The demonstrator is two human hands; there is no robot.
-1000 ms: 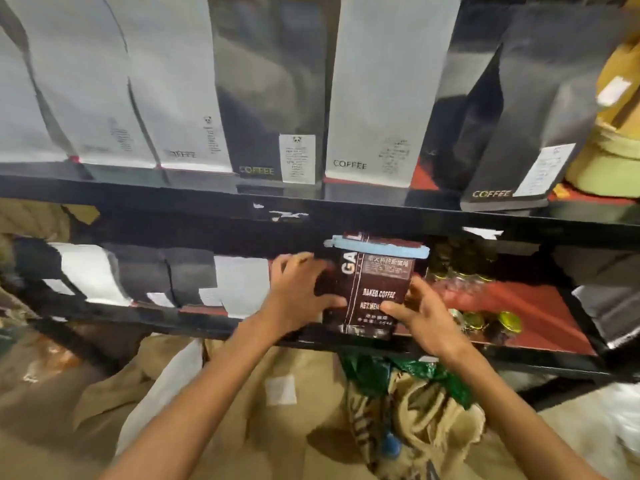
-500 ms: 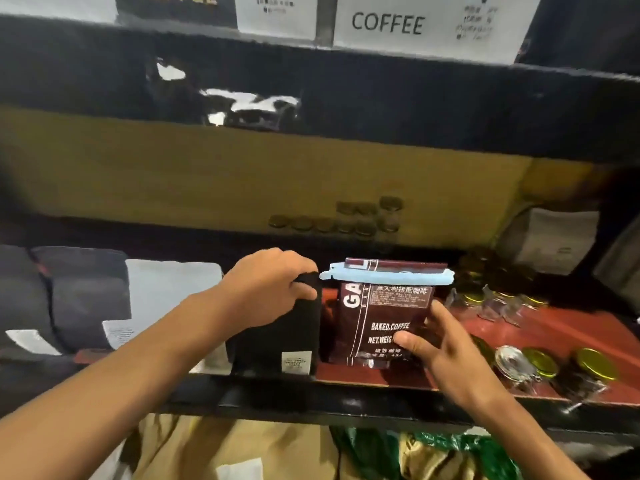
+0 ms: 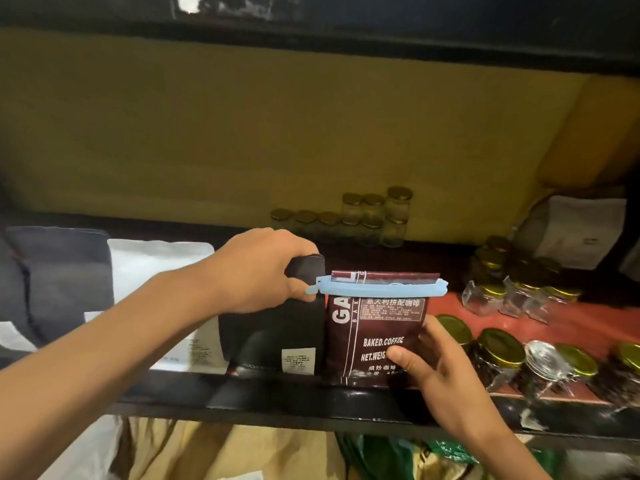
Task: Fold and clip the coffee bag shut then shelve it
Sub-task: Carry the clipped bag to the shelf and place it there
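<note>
A dark brown coffee bag [image 3: 367, 327] stands upright at the front of the black shelf [image 3: 277, 400]. Its top is folded over and a light blue clip [image 3: 377, 288] runs across the fold. My right hand [image 3: 436, 372] grips the bag's lower right side, thumb on its front. Directly left of it stands a black bag [image 3: 273, 337], and my left hand [image 3: 256, 271] is closed around that bag's top edge.
Grey and white bags [image 3: 104, 278] fill the shelf's left part. Small glass jars with gold lids [image 3: 512, 358] crowd the red mat on the right, with more jars [image 3: 367, 216] at the back wall. The upper shelf's black edge [image 3: 311, 32] hangs overhead. Sacks lie below.
The view has moved closer and lower into the shelf. The brown bag now stands on the shelf beside the black bag, whose top my left hand has taken hold of.
</note>
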